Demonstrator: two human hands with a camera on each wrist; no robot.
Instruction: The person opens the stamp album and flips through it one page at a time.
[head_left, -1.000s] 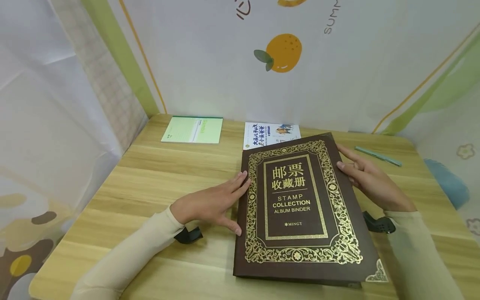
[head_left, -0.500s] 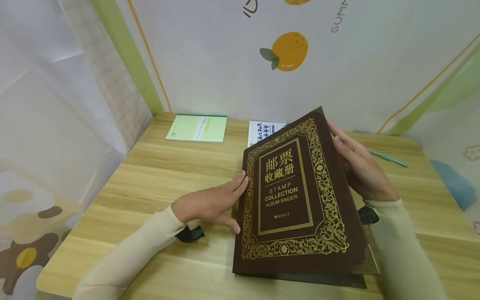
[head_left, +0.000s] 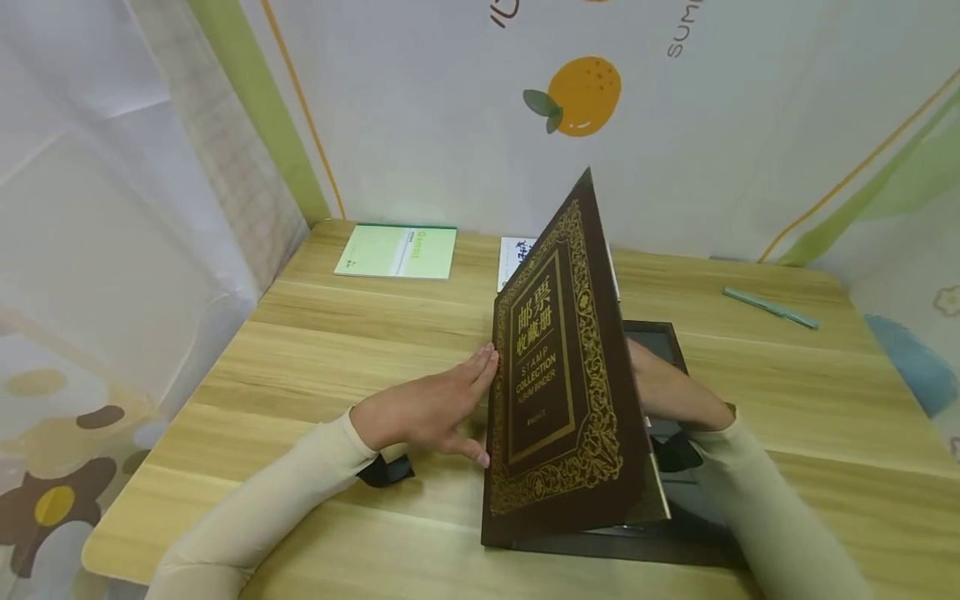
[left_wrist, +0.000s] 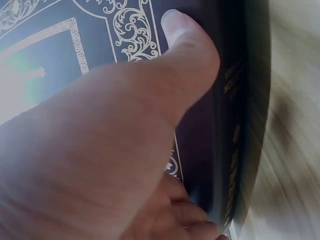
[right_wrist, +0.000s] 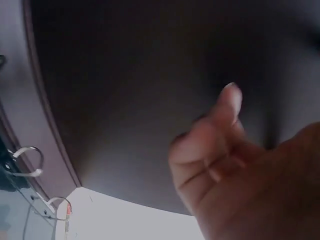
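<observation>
A brown stamp album with gold ornament lies on the wooden table point(head_left: 322, 350). Its front cover point(head_left: 558, 392) stands raised, nearly upright, hinged at the left. My left hand point(head_left: 431, 408) lies flat on the table with straight fingers against the album's spine point(left_wrist: 235, 150). Its thumb point(left_wrist: 185, 55) presses on the cover near that edge. My right hand point(head_left: 667, 392) is behind the cover and mostly hidden. In the right wrist view that hand point(right_wrist: 240, 175) touches the cover's dark inner side point(right_wrist: 125, 75). Metal binder rings point(right_wrist: 27, 160) and a dark inner page point(head_left: 656, 333) show.
A green notebook point(head_left: 396, 251) and a white booklet point(head_left: 517, 254) lie at the table's back edge. A teal pen point(head_left: 771, 308) lies at the back right. Printed fabric walls close the table in on the left, back and right.
The front cover has swung up from flat to nearly upright. My right hand went from its right edge to behind it. My left hand stayed at the spine.
</observation>
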